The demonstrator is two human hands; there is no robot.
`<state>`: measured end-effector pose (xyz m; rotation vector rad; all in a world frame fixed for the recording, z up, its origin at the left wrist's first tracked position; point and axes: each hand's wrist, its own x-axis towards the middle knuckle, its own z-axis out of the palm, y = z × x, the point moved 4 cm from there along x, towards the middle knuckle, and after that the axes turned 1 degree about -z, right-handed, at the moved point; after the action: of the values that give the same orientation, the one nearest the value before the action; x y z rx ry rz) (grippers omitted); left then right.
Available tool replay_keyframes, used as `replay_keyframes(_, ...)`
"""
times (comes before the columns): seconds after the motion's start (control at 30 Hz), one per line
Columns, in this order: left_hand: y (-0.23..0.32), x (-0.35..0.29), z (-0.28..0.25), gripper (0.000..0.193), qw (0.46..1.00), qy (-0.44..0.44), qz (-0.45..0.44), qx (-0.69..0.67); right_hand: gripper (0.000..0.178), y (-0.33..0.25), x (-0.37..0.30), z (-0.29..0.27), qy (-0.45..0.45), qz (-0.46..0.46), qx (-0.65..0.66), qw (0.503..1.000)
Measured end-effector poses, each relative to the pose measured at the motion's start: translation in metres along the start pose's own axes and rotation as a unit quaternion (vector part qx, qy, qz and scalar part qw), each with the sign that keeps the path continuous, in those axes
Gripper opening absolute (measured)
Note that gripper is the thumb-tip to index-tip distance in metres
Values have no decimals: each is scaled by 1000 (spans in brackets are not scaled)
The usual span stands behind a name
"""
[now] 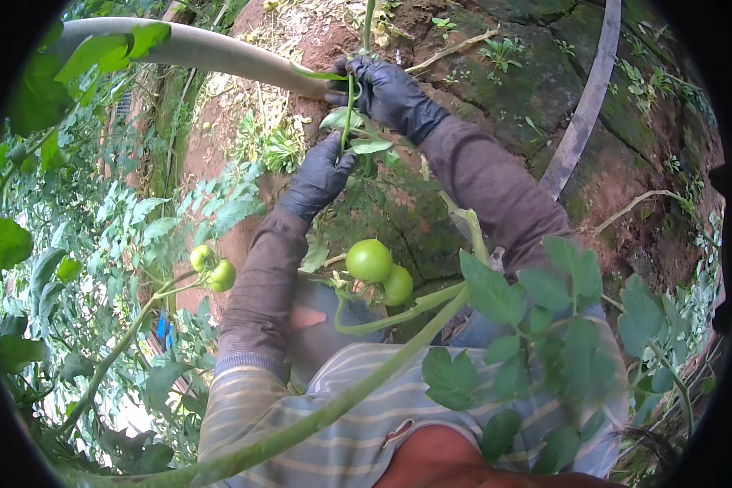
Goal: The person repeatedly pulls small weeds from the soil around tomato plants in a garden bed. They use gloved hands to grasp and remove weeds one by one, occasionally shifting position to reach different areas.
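Both hands wear dark gloves and are close together at the upper middle, on a thin green tomato stem (350,112). My left hand (320,176) pinches it low down, beside a few small leaves (371,146). Higher up, my right hand (396,98) has its fingers closed around the same stem; part of its grip is hidden behind the glove. Between my forearms and nearer to me hang two green tomatoes (368,260), one partly behind the other. A thick bent tomato stem (358,389) crosses in front of my body.
A pale curved pipe (211,54) comes in from the upper left and ends near my hands. On the right, a grey flat strip (587,114) arcs over cracked, mossy soil. Smaller green tomatoes (220,276) hang left of my left arm, among dense foliage. Leaves (537,325) overlap my right side.
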<state>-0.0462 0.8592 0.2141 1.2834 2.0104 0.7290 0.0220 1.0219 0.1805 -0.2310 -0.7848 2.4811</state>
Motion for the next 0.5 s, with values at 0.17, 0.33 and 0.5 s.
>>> replay_keyframes(0.17, -38, 7, -75, 21, 987, 141, -77, -22, 36, -29, -23, -66, -24, 94, -453, 886)
replay_keyframes(0.33, -117, -8, -181, 27, 891, 249, -167, 341, 29, -12, -89, -112, -82, 296, -502, 809)
replay_keyframes(0.5, -165, -9, -241, 50, 828, 180, -351, 399, 44, 17, -117, -94, -163, 333, -582, 724)
